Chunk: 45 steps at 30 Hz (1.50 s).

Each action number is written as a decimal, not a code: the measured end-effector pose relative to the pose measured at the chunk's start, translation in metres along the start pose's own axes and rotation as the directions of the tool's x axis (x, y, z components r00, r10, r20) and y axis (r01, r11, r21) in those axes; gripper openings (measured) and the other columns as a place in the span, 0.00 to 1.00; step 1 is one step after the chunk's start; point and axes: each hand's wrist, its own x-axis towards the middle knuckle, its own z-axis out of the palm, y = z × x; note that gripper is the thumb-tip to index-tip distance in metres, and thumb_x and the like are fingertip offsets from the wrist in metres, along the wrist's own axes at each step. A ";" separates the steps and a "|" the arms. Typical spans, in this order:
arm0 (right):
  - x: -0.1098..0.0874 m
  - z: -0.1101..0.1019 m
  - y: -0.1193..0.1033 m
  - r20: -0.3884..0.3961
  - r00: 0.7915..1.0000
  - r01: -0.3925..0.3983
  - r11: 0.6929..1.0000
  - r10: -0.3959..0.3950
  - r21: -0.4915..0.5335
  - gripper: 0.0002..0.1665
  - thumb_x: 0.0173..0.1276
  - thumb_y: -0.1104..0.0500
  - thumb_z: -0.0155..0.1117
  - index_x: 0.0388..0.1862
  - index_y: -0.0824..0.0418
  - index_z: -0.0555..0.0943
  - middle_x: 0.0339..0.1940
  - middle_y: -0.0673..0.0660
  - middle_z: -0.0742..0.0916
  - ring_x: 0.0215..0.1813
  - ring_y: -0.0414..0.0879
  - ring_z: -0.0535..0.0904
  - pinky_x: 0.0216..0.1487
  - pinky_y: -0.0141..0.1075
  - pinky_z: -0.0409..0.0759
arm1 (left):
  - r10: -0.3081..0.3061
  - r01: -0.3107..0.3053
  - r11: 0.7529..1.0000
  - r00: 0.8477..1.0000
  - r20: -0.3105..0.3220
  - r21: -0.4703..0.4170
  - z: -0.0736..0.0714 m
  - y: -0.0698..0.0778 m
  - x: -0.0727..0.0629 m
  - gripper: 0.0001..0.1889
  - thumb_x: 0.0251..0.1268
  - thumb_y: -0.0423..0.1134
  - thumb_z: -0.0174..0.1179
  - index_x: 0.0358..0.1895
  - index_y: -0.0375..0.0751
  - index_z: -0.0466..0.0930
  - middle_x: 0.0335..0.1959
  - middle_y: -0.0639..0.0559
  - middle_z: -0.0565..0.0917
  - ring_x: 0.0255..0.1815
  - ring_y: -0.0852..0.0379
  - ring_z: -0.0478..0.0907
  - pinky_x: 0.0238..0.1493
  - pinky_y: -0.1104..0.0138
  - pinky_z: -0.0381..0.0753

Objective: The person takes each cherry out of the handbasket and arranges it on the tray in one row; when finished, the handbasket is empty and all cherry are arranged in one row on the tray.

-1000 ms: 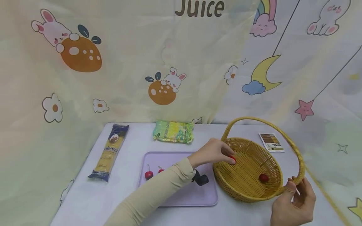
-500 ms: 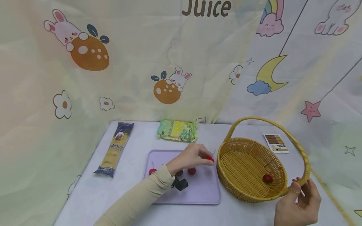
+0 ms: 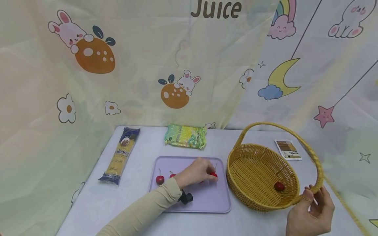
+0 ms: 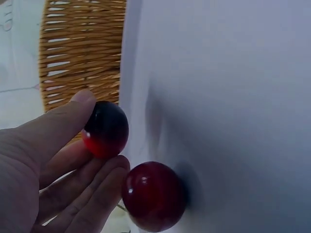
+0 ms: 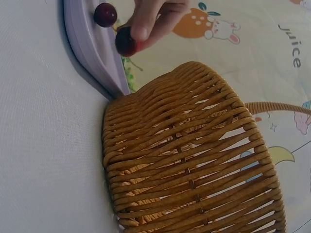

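My left hand (image 3: pixel 197 173) is over the right part of the lilac tray (image 3: pixel 206 201), pinching a red cherry (image 3: pixel 213 175) whose stem points up. In the left wrist view the held cherry (image 4: pixel 106 130) sits between thumb and fingers, and another cherry (image 4: pixel 154 196) lies on the tray by the fingertips. Two stemmed cherries, a left one (image 3: pixel 160 180) and one partly behind the wrist (image 3: pixel 172 175), are on the tray. My right hand (image 3: pixel 311 213) holds the lower end of the wicker basket's handle (image 3: pixel 318 173). Inside the basket (image 3: pixel 251 180) lies one cherry (image 3: pixel 279 186).
A pasta packet (image 3: pixel 119 157) lies left of the tray. Behind the tray is a green-yellow packet (image 3: pixel 186 136). A small white-and-brown sachet (image 3: pixel 288 150) lies behind the basket. A printed cloth (image 3: pixel 133 82) hangs at the table's back edge.
My left hand has moved left from over the basket to above the tray, then lower, with a cherry in its fingers throughout. My right hand stays on the handle. The head view has shifted slightly.
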 end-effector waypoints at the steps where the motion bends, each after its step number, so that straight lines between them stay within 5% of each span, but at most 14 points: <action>1: 0.000 0.000 0.002 0.001 1.000 0.002 1.000 -0.002 -0.003 0.23 0.73 0.58 0.68 0.66 0.55 0.82 0.50 0.39 0.86 0.54 0.38 0.85 0.59 0.27 0.81 | 0.012 -0.012 0.999 1.000 -0.003 0.035 0.001 0.000 0.000 0.07 0.60 0.43 0.78 0.34 0.46 0.92 0.25 0.63 0.86 0.21 0.73 0.75 0.26 0.78 0.77; 8: 0.002 -0.001 0.009 0.011 0.999 0.051 0.999 -0.051 -0.007 0.23 0.73 0.58 0.69 0.66 0.54 0.83 0.50 0.39 0.87 0.53 0.38 0.86 0.58 0.26 0.82 | 0.021 -0.021 0.982 1.000 0.001 0.189 0.007 -0.003 0.001 0.08 0.59 0.46 0.78 0.29 0.49 0.90 0.21 0.67 0.80 0.26 0.70 0.71 0.31 0.79 0.71; 17: 0.003 -0.002 0.009 0.018 0.998 0.068 0.998 -0.068 -0.004 0.23 0.73 0.57 0.68 0.66 0.54 0.83 0.51 0.39 0.87 0.53 0.39 0.86 0.57 0.26 0.82 | 0.052 -0.043 0.975 0.998 -0.034 0.219 0.008 0.000 0.000 0.11 0.58 0.47 0.79 0.33 0.45 0.92 0.23 0.64 0.83 0.25 0.72 0.71 0.29 0.81 0.70; 27: 0.002 -0.002 0.007 -0.011 0.997 0.076 0.997 -0.076 0.032 0.22 0.72 0.60 0.70 0.64 0.60 0.84 0.50 0.41 0.87 0.52 0.38 0.86 0.55 0.25 0.82 | 0.098 -0.078 0.975 0.991 -0.088 0.207 -0.014 0.025 0.003 0.16 0.66 0.47 0.73 0.21 0.50 0.82 0.15 0.65 0.74 0.13 0.74 0.66 0.21 0.80 0.69; 33: -0.001 0.000 -0.001 -0.016 0.997 0.075 0.997 -0.074 0.031 0.22 0.73 0.62 0.69 0.64 0.63 0.83 0.49 0.39 0.86 0.51 0.37 0.86 0.55 0.24 0.82 | 0.150 -0.133 0.973 0.986 -0.079 0.191 -0.016 0.042 0.016 0.12 0.66 0.50 0.73 0.42 0.46 0.93 0.35 0.56 0.91 0.34 0.68 0.81 0.38 0.80 0.77; 45: -0.001 0.002 0.004 -0.021 0.997 0.079 0.995 -0.078 0.062 0.21 0.72 0.64 0.69 0.63 0.66 0.83 0.49 0.42 0.87 0.51 0.40 0.87 0.56 0.25 0.82 | 0.115 -0.118 0.989 0.992 0.049 0.084 0.009 0.080 0.062 0.23 0.66 0.57 0.71 0.58 0.49 0.89 0.51 0.59 0.91 0.50 0.69 0.86 0.49 0.81 0.79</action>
